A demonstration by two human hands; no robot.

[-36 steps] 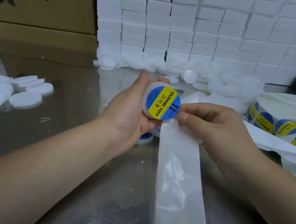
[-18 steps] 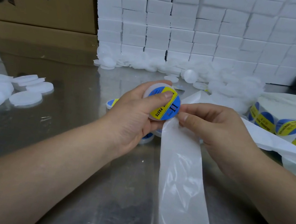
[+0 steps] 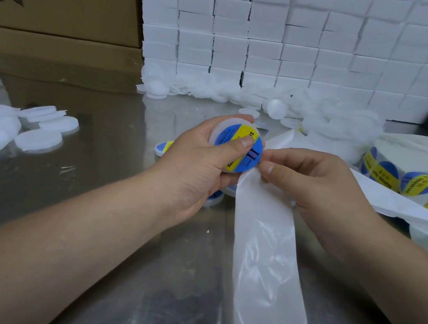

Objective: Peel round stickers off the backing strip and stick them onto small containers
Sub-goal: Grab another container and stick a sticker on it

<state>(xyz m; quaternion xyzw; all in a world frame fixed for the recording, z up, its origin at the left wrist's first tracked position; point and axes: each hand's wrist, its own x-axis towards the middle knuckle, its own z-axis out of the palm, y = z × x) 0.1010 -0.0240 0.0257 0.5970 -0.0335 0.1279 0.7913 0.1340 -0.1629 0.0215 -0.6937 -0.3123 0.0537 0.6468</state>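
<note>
Two hands engaged: nearest me, the spent backing strip [image 3: 263, 252] trails down from beside the container [image 3: 221, 131], its upper end pinched in the curled fingers of the right hand [image 3: 321, 194] just right of the container, I judge to keep it taut. The left hand [image 3: 195, 167] grips the container face toward me, thumb pressed on the sticker [image 3: 253, 155], apparently to seat it. Beyond the container lies a heap of blanks [image 3: 217, 91]; to its right, the sticker roll [image 3: 400, 173].
</note>
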